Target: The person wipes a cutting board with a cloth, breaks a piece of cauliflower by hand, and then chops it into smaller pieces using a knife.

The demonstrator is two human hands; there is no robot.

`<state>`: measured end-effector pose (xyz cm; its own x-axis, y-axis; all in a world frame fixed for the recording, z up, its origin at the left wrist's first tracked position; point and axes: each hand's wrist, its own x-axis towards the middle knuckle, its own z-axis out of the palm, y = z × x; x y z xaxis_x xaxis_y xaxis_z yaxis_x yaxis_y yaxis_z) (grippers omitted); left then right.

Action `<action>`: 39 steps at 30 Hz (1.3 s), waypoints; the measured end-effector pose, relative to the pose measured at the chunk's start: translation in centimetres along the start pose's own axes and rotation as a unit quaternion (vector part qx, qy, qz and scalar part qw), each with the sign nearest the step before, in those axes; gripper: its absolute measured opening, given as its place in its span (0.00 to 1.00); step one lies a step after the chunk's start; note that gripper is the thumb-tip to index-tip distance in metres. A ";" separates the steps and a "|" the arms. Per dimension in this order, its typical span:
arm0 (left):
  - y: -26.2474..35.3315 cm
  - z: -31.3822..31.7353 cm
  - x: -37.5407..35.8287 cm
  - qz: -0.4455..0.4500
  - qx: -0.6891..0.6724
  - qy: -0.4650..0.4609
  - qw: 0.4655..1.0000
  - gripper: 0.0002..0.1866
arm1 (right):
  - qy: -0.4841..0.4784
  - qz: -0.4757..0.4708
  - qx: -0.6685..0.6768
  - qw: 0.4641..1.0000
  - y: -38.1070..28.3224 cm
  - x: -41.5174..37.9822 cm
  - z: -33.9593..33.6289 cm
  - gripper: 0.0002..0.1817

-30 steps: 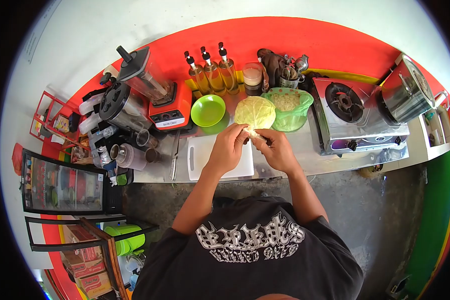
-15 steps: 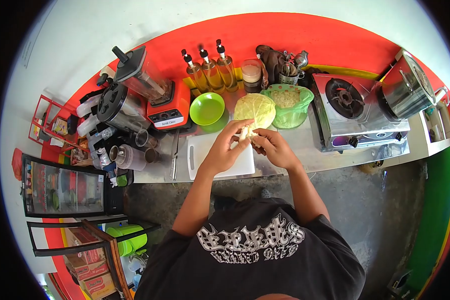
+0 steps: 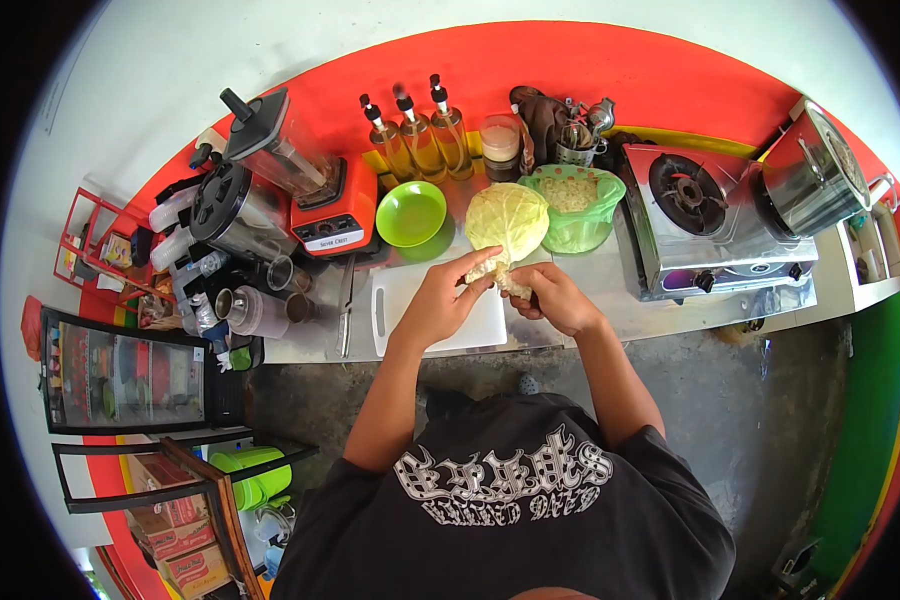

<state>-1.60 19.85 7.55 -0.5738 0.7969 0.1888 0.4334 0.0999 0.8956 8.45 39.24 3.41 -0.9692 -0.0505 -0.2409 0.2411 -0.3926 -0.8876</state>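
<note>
Above the white cutting board [image 3: 440, 318], my two hands come together with a pale, lumpy piece of food [image 3: 512, 286] between them. My left hand [image 3: 442, 298] pinches its left part between thumb and fingers. Close beside it, my right hand [image 3: 562, 300] grips the right end with curled fingers. The exact kind of food is too small to make out. Just beyond my fingertips sits a round, light green cabbage [image 3: 508, 220]. To its right, a green plastic bag [image 3: 582, 236] stands open with whitish bits [image 3: 570, 194] inside.
A green bowl [image 3: 411, 215] and a red blender [image 3: 332, 222] stand left of the cabbage. A knife [image 3: 346, 318] lies left of the board. Pump bottles [image 3: 420, 145] line the back wall. On the right is a gas stove [image 3: 715, 225] with a steel pot [image 3: 816, 175].
The piece now shows pale parts at both hands, wider apart than before. My right hand has turned a little, its fingers more curled. The view has shifted slightly.
</note>
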 end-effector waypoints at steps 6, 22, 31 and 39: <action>-2.5 0.7 0.0 -0.019 -0.131 -0.013 0.991 0.17 | -0.034 0.048 0.049 0.997 -0.1 0.4 -0.8 0.17; -8.7 1.7 -0.5 -0.168 -0.079 0.114 0.976 0.09 | 0.120 0.003 -0.077 0.990 3.3 2.7 -2.0 0.17; -18.5 5.2 -3.0 -0.229 0.032 0.143 0.962 0.11 | 0.181 0.035 -0.142 0.973 7.8 3.0 -3.4 0.14; -20.3 5.7 -3.2 -0.190 0.137 0.107 0.966 0.16 | 0.258 0.042 -0.172 0.950 13.3 3.6 -6.4 0.17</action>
<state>-4.61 18.65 -13.56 -0.8461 0.5323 -0.0279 0.3130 0.5385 0.7824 8.43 39.71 -11.72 -0.8145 0.4226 -0.3975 0.4039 -0.0789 -0.9114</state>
